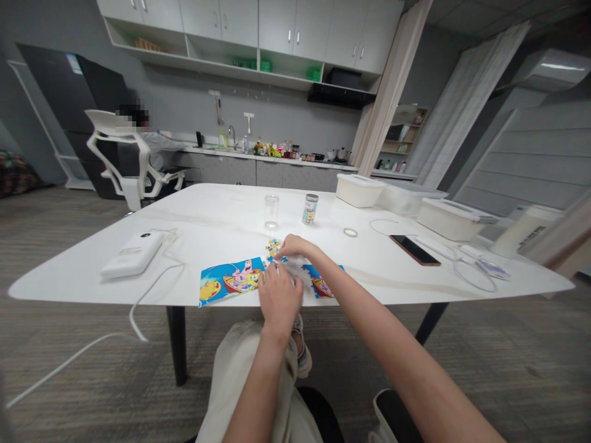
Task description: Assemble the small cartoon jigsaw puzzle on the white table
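Observation:
My left hand (280, 292) lies palm down near the table's front edge, fingers stretched forward, between a colourful cartoon picture sheet (235, 278) and a partly assembled jigsaw puzzle (319, 284). Just ahead of its fingertips is a small cluster of loose puzzle pieces (272, 247) in yellow, white and blue. My right hand (296, 246) reaches over the assembled section, fingers bent down together at those loose pieces. Whatever sits between its fingertips is hidden. Part of the assembled section disappears under my right forearm.
Beyond my hands stand a clear jar (271, 212) and a cartoon-printed canister (310, 210), with a ring-shaped lid (350, 232) nearby. A phone (414, 250) and white storage boxes (455, 218) are at right. At left, a white device (133, 253) trails cables; a person sits beyond.

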{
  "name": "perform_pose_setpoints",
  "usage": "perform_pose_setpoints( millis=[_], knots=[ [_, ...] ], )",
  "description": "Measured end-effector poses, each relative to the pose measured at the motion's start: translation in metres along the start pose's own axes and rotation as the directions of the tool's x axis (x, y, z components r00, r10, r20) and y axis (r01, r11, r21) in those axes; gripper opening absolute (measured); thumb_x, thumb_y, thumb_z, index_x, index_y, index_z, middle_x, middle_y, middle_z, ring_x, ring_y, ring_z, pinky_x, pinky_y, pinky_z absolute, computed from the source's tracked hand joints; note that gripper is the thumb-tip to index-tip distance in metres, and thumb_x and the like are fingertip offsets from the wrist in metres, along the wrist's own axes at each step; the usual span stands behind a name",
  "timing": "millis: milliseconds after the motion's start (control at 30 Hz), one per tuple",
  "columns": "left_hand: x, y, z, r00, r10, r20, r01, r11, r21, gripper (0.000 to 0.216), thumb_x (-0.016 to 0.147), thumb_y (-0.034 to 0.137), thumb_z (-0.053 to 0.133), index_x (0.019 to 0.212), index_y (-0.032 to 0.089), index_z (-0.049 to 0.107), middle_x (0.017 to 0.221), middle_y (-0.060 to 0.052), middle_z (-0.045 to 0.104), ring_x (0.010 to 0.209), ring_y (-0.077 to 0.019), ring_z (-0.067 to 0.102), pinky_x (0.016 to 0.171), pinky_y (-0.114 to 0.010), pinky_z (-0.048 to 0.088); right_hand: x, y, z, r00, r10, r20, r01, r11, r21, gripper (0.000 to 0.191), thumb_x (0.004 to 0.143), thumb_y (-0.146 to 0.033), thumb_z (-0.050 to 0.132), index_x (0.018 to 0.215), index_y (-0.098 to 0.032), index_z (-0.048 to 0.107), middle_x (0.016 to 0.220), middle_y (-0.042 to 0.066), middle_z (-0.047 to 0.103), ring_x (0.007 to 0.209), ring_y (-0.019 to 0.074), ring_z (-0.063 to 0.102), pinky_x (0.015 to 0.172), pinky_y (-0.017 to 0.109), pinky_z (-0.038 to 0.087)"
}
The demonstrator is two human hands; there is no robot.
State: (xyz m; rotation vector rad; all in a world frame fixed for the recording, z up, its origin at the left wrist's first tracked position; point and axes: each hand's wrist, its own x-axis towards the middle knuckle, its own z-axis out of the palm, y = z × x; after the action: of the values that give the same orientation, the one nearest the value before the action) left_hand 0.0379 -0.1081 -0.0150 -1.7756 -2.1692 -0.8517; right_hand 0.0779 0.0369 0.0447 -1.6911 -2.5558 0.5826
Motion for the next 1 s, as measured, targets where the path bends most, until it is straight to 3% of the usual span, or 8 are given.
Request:
perform_pose_setpoints(
  millis=[167, 367, 533, 700, 1000],
  knots=[
    [0.000, 0.000, 0.000, 1.000, -0.001, 0.011, 0.000, 1.000, 0.010, 0.029, 0.088, 0.028, 0.048, 0.106, 0.010, 0.062, 0.109, -0.016, 0.063, 0.106, -0.0278, 0.059, 0.098, -0.042, 0.042, -0.001, 0.009, -0.001, 0.998, -0.062, -0.003, 0.061, 0.966, 0.249, 0.012, 0.068, -0.021, 0.076, 0.075, -0.011, 0.072, 0.070, 0.002, 0.069, 0.064, 0.0109, 0.056, 0.055, 0.021, 0.037],
    [0.000, 0.001, -0.003, 0.999, -0.008, 0.044, 0.008, 1.000, -0.003, 0.027, 0.089, 0.028, 0.049, 0.105, 0.010, 0.063, 0.110, -0.015, 0.064, 0.106, -0.0278, 0.059, 0.098, -0.041, 0.042, -0.015, 0.060, -0.007, 0.979, -0.192, -0.065, 0.194, 0.797, 0.572, 0.016, 0.069, -0.026, 0.076, 0.078, -0.014, 0.074, 0.075, 0.004, 0.072, 0.065, 0.0104, 0.056, 0.059, 0.021, 0.041],
    [0.000, 0.001, -0.004, 0.999, 0.001, 0.048, -0.001, 1.000, 0.003, 0.029, 0.090, 0.029, 0.049, 0.106, 0.010, 0.063, 0.112, -0.016, 0.064, 0.108, -0.0283, 0.059, 0.098, -0.041, 0.042, -0.027, 0.098, -0.002, 0.960, -0.259, -0.103, 0.264, 0.724, 0.637, 0.030, 0.068, -0.037, 0.076, 0.086, -0.012, 0.076, 0.079, 0.006, 0.073, 0.068, 0.0126, 0.059, 0.064, 0.025, 0.044],
    [0.000, -0.001, -0.004, 0.996, 0.070, 0.059, -0.069, 0.998, -0.013, 0.026, 0.092, 0.026, 0.048, 0.108, 0.016, 0.065, 0.121, -0.014, 0.062, 0.111, -0.0278, 0.058, 0.099, -0.044, 0.042, -0.031, 0.104, 0.012, 0.935, -0.315, -0.164, 0.337, 0.640, 0.691, 0.033, 0.065, -0.037, 0.078, 0.087, -0.013, 0.074, 0.079, 0.005, 0.073, 0.071, 0.0137, 0.063, 0.070, 0.027, 0.048],
    [0.000, -0.003, -0.004, 0.976, 0.177, 0.129, -0.176, 0.984, -0.016, 0.026, 0.096, 0.025, 0.045, 0.107, 0.024, 0.068, 0.130, -0.012, 0.058, 0.121, -0.0266, 0.054, 0.105, -0.049, 0.037, -0.027, 0.106, 0.018, 0.893, -0.419, -0.165, 0.436, 0.714, 0.548, 0.028, 0.069, -0.038, 0.073, 0.082, -0.013, 0.075, 0.079, 0.006, 0.074, 0.074, 0.0160, 0.063, 0.073, 0.029, 0.048]
  ],
)
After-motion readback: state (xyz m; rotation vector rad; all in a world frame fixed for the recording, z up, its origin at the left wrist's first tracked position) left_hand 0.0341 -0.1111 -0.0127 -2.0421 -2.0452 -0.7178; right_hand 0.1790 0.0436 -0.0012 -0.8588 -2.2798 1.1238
